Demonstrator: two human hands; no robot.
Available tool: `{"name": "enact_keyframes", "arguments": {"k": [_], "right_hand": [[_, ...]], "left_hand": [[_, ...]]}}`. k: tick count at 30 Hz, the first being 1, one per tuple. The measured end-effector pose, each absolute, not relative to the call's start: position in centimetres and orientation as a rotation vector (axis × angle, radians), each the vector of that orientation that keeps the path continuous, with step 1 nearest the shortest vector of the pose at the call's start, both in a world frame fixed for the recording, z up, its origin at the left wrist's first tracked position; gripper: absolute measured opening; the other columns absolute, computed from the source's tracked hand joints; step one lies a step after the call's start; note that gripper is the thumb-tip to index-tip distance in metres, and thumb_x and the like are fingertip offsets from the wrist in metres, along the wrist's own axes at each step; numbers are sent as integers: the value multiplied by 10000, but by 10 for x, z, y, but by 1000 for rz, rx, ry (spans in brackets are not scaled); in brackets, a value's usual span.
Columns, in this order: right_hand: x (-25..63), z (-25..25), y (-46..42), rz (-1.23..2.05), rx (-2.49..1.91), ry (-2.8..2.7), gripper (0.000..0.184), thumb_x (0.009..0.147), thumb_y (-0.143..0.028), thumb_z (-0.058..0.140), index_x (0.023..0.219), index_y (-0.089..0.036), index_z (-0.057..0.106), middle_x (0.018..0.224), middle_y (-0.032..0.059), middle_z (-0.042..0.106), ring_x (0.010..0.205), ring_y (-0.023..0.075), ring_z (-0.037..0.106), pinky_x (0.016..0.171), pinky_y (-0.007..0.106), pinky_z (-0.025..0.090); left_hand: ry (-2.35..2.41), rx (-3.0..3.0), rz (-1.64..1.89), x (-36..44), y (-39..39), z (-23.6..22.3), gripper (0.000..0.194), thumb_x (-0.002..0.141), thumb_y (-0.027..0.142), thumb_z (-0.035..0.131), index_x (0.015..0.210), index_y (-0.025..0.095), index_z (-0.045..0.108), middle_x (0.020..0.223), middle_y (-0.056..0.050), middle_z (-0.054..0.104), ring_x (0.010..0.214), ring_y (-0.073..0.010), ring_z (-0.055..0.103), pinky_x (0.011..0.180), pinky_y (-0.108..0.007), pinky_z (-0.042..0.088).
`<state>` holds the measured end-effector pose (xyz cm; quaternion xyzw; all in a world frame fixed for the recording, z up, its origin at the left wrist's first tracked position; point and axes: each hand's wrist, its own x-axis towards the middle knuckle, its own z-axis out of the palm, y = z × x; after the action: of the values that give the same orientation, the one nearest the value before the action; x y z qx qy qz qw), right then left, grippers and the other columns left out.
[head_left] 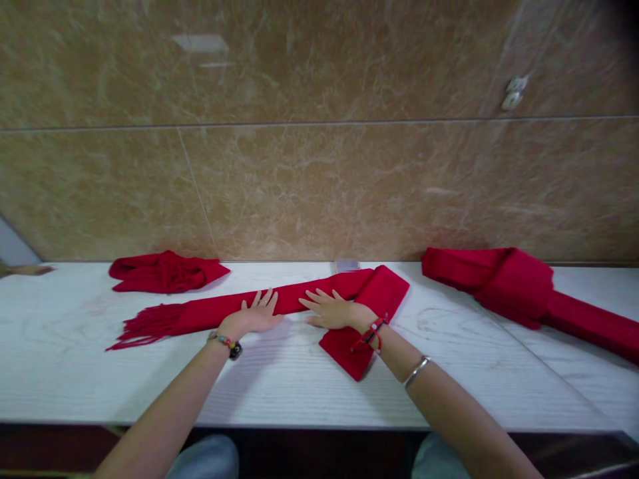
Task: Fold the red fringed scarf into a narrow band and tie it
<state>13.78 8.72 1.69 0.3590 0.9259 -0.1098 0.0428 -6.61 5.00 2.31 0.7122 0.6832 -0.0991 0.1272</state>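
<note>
A long red scarf [210,315] lies across the white tabletop, its fringed end to the left and its right part folded over at an angle. My left hand [254,314] rests flat on the scarf's middle stretch, fingers spread and pointing away from me. Farther right, my right hand [332,310] also lies on the scarf with its fingers spread, beside the fold. Its wrist and red string bracelet cover part of the folded section. Neither hand grips the cloth.
A bundled red cloth with fringe [167,271] lies at the back left. Another folded red cloth [519,286] runs off to the right edge. A small pale card-like item [348,265] sits by the marble-patterned wall [319,193]. The white table [279,399] has its front edge near my legs.
</note>
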Motion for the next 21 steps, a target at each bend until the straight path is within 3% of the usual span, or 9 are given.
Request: {"name": "enact_keyframes", "arguments": {"k": [3, 7, 12, 21], "right_hand": [[159, 30, 95, -228, 1232, 2927, 654, 879, -534, 301, 1412, -172, 188, 1476, 104, 150, 1347, 294, 64, 1032, 576, 135], [198, 25, 106, -104, 1463, 2807, 684, 866, -521, 352, 1403, -120, 214, 1466, 153, 160, 1341, 317, 79, 1026, 565, 175], [223, 1, 106, -82, 1406, 2762, 671, 871, -535, 327, 1404, -142, 219, 1460, 152, 174, 1336, 306, 125, 1029, 541, 198], [235, 11, 108, -163, 1434, 2920, 619, 889, -462, 360, 1408, -161, 208, 1474, 136, 137, 1339, 319, 76, 1025, 545, 213]], "left_hand": [[2014, 2219, -102, -54, 57, 19, 725, 855, 515, 260, 1423, 105, 75, 1470, -95, -84, 1344, -284, -64, 1048, -525, 114], [1966, 2375, 82, -36, 69, 6, 629, 896, 479, 181, 1429, 169, 58, 1474, -50, -107, 1345, -268, -84, 1046, -523, 125], [1812, 2344, -142, -27, 71, -1, 645, 876, 556, 187, 1425, 233, 86, 1481, -69, -3, 1345, -317, -14, 1005, -603, 116], [1911, 2226, -181, -44, 76, 18, 596, 872, 527, 206, 1411, 276, 162, 1479, -57, 70, 1346, -310, 57, 997, -592, 161]]}}
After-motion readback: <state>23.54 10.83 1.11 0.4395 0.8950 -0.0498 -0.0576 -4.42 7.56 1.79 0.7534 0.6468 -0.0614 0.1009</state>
